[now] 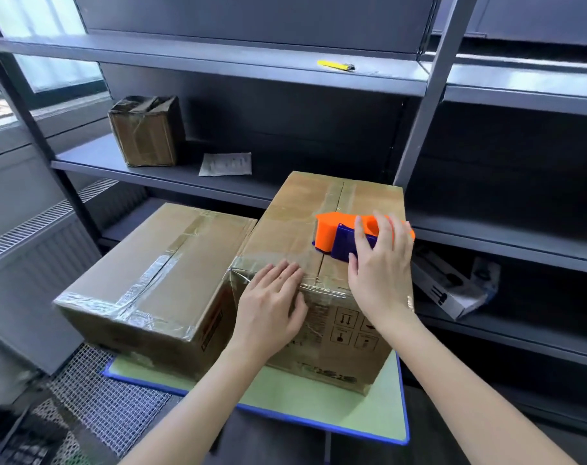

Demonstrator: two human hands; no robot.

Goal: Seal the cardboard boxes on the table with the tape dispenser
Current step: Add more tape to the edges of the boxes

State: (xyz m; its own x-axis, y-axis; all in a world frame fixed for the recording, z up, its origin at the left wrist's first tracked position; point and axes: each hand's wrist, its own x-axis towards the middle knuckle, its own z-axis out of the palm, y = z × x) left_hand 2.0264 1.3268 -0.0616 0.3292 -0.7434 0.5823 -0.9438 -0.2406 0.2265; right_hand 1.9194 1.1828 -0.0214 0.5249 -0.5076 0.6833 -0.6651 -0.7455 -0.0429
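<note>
3 cardboard boxes (171,263) (302,213) (148,135), 1 tape dispenser (332,229), 2 hands (272,300) (379,263).

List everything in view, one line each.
left cardboard box: 1, brown, on table
right cardboard box: 1, brown, on table
tape dispenser: 1, orange and blue, on right cardboard box
small box: 1, brown, middle shelf
packet: 1, white, middle shelf
tool: 1, yellow, upper shelf
carton: 1, white, lower right shelf
table: 1, green, blue edge
shelving: 1, dark grey, behind
left hand: 1, flat on right cardboard box
right hand: 1, grips tape dispenser
</note>
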